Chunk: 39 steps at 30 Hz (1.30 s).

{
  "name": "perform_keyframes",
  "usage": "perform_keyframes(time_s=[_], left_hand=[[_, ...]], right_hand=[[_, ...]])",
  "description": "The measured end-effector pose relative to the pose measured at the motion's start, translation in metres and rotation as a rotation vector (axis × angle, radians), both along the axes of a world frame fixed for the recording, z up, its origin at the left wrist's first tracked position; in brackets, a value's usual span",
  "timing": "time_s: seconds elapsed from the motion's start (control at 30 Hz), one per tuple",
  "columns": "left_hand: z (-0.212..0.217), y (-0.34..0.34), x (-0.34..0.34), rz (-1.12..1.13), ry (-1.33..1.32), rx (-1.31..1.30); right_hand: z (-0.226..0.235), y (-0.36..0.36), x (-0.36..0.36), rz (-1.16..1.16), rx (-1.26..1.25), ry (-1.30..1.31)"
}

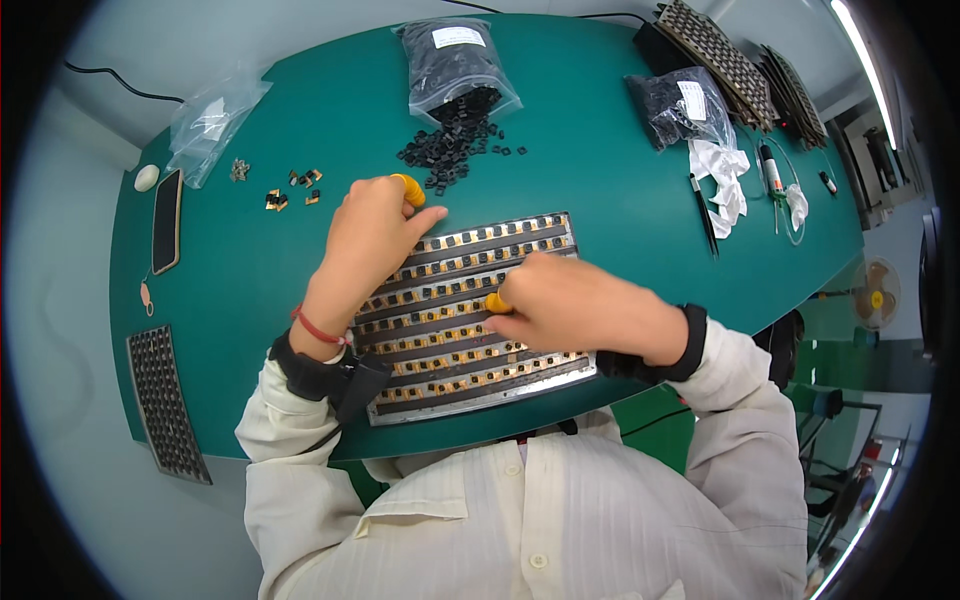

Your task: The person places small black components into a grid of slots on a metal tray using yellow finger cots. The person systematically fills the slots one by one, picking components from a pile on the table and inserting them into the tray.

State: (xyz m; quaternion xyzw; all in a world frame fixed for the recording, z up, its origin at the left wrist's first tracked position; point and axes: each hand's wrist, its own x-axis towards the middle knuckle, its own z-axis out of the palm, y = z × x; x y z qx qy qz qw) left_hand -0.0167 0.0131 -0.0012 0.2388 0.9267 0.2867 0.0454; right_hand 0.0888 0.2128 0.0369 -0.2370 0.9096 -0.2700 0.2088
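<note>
Head view: left hand (368, 232) beside far black pieces (450, 148), seemingly heaped for reach; right hand (565, 305) over tray (500, 391); I cannot tell what either grips.

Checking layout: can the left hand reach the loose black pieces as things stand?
Probably yes: the left hand is close to the near edge of the loose black pieces, and nothing visible blocks the way.

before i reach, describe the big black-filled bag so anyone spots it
On the green table, find the far edge. Near its middle lies a plastic bag with a white label. Black pieces spill from it, unlike the smaller bag at right.
</note>
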Motion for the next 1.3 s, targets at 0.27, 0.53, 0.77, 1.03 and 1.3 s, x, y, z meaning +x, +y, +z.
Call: perform_keyframes(time_s=[0.27,0.53,0.77,1.03,1.3], left_hand=[[-0.002,-0.009,0.005,0.017,0.068,-0.084],[0.005,-0.017,0.004,0.038,0.041,-0.099],[0.001,-0.017,0.002,0.039,0.044,-0.107],[0.01,-0.017,0.005,0.015,0.01,-0.038],[0.028,-0.027,0.054,-0.195,-0.016,-0.046]], right_hand=[[-0.018,0.021,-0.091,-0.33,-0.119,0.125],[-0.039,-0.004,-0.116,-0.252,-0.066,0.308],[-0.023,0.003,-0.104,-0.236,-0.029,0.185],[-0.034,0.006,-0.099,-0.284,-0.145,0.199],[-0.031,-0.006,-0.096,-0.252,-0.035,0.256]])
